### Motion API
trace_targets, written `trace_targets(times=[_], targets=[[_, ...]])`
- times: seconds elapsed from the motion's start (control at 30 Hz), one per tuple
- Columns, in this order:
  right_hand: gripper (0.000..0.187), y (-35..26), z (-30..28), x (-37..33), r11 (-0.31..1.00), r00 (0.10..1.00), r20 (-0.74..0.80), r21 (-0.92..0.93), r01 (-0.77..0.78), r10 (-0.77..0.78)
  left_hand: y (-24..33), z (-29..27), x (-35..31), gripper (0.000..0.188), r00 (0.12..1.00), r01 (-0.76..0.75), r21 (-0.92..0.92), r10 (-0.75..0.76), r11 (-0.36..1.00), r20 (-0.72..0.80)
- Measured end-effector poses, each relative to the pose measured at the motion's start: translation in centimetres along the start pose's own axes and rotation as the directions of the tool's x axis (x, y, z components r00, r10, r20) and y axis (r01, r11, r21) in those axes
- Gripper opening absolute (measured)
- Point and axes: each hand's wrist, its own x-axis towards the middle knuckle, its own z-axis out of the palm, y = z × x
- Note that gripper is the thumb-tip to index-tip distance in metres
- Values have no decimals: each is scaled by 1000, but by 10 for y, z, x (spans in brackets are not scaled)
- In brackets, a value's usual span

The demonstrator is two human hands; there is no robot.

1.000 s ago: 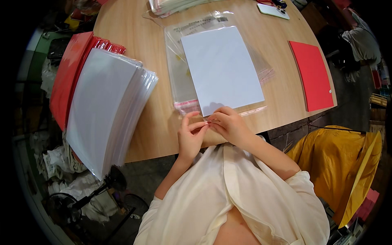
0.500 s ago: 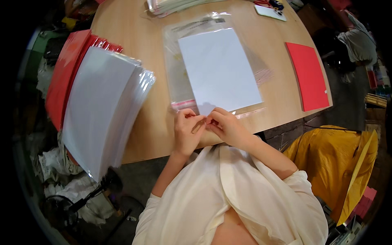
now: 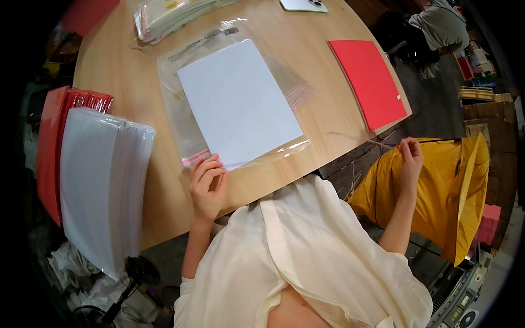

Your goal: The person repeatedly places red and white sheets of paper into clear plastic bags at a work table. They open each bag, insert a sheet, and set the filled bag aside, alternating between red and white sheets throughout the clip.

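Note:
A white sheet (image 3: pixel 240 104) in a clear plastic sleeve lies near the table's front edge, on top of other clear plastic bags (image 3: pixel 178 117). My left hand (image 3: pixel 206 188) is at the sleeve's near left corner, fingertips touching its edge and thumb apart from the fingers. Out past the table's right front edge, my right hand (image 3: pixel 411 164) is closed in a pinch. From its fingers a thin, pale strip (image 3: pixel 377 143) trails left toward the table, blurred by motion.
At the left stand a stack of white sheets in clear sleeves (image 3: pixel 90 180) and a red stack (image 3: pixel 52 153). A red sheet or folder (image 3: pixel 367 85) lies at the right. A plastic bag pile (image 3: pixel 175 19) and a phone (image 3: pixel 304 5) lie at the back. A yellow sack (image 3: pixel 437 191) stands beside the table.
My right hand has left the sleeve's near edge and swung right, over the yellow sack, drawing the thin strip along. My left hand stays at the corner. The whole view has shifted.

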Motion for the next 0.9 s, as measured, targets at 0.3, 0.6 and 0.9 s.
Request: trace_targets(times=[0.3,0.6,0.9], targets=[[21,-20,63,-37,705,875,479,-595,386,-74,-7,4,-7,11,996,90,-83,-91,993,-13],[17,-5,177,-9,873,614,758,-128,470,-220,-7,7,-7,10,991,111,-134,-119,985,-55],[10,-8,206,-9,905,665,726,-147,399,-176,-2,2,-4,11,985,152,92,-143,984,-93]])
